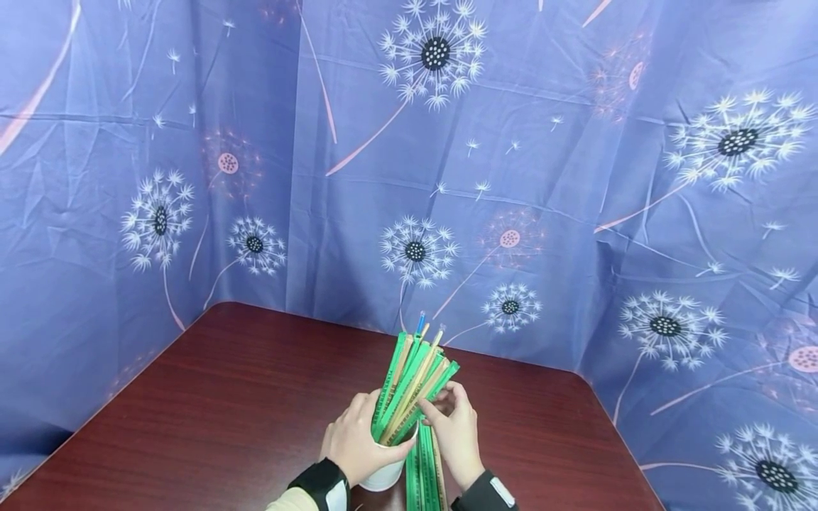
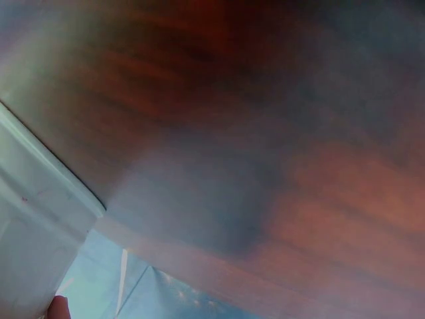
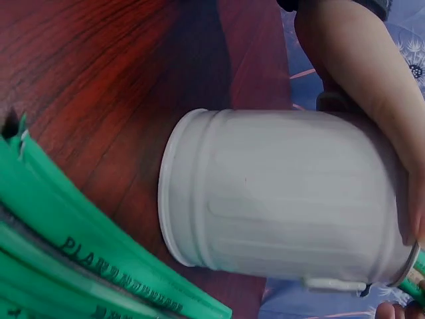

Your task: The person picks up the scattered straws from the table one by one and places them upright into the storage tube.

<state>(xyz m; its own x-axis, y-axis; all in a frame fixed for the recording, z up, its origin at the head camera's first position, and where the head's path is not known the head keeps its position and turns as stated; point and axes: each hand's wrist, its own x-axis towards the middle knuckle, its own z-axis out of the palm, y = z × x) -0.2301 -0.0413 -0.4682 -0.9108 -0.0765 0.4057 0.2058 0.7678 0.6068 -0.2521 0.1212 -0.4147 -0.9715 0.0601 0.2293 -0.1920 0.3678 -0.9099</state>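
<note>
A white ribbed metal bucket (image 1: 383, 477) stands upright on the table, packed with long green and tan paper-wrapped straws (image 1: 405, 387). My left hand (image 1: 358, 440) holds the bucket from the left, thumb across the near side of its rim. At the right side of the bunch, my right hand (image 1: 456, 433) pinches a green straw between thumb and fingers. Below that hand, more wrapped straws (image 1: 422, 468) lie beside the bucket, with dark printing visible on them in the right wrist view. The left wrist view catches only the bucket's side (image 2: 40, 212) and one fingertip (image 2: 58, 308).
The dark red wood-grain table (image 1: 268, 397) has rounded far corners. Blue cloth (image 1: 358, 213) printed with dandelions hangs behind the table and along both sides. A blue tip (image 1: 421, 321) pokes up above the bunch of straws.
</note>
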